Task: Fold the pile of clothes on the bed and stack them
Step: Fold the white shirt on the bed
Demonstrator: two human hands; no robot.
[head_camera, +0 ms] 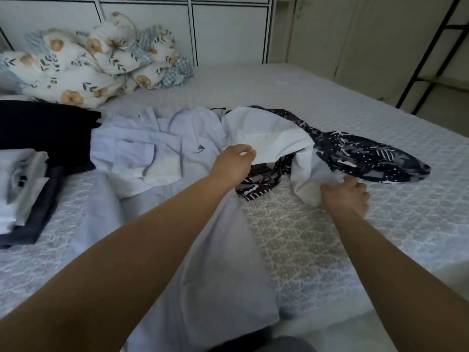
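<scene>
Far left on the bed (pixel 380 128) there's a stack (pixel 22 189) of folded stuff, whitish pieces on top of a dark one, with a black garment (pixel 43 128) lying just behind it. Behind that, up against the headboard, sits a bunched-up floral duvet (pixel 96 59).

Middle of the bed is the unfolded pile. A pale hoodie (pixel 157 148) with a little triangle logo is spread out flat, and part of it runs down toward the near edge of the bed, under the left arm. The left hand (pixel 234 161) reaches in over it and its curled fingers are pinching the edge of a white garment (pixel 274 138) that's crumpled right beside the hoodie.

Further right, the right hand (pixel 345 195) grips the lower bunched end of that same white piece, fingers curled round the fabric, low against the bedspread. So both hands are on the one garment, well apart.

Underneath and sticking out to the right is a dark patterned garment (pixel 368 153), navy with white marks, partly covered by the white one.
</scene>
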